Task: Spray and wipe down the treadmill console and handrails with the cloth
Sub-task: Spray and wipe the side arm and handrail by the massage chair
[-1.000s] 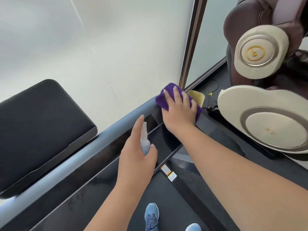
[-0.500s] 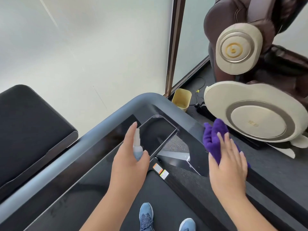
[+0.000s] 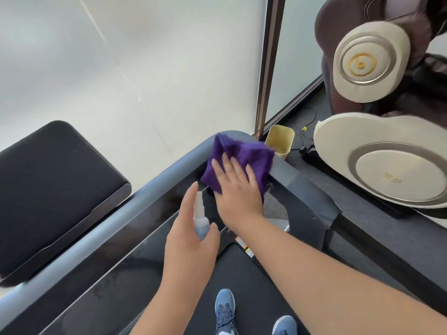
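Nearest you, at six o'clock, your blue shoes [image 3: 225,308] stand on the treadmill belt [image 3: 242,274]. Just above, your left hand [image 3: 191,240] grips the small spray bottle [image 3: 202,221], fingers curled round its body and the forefinger laid straight up along the nozzle, which points toward twelve over the glossy black console [image 3: 116,267]; its pose matches half a second ago.

What has changed is your right hand [image 3: 235,189]. Half a second ago it was out at three o'clock on the right handrail [image 3: 312,194]; now it has swung back to one o'clock. Its fingers lie spread and flat, pressing the purple cloth [image 3: 242,153] onto the rounded corner where console meets the grey rail [image 3: 154,184].

So you are likely wiping back and forth across that corner. The long left stretch of console, toward eight o'clock, probably remains to be wiped.
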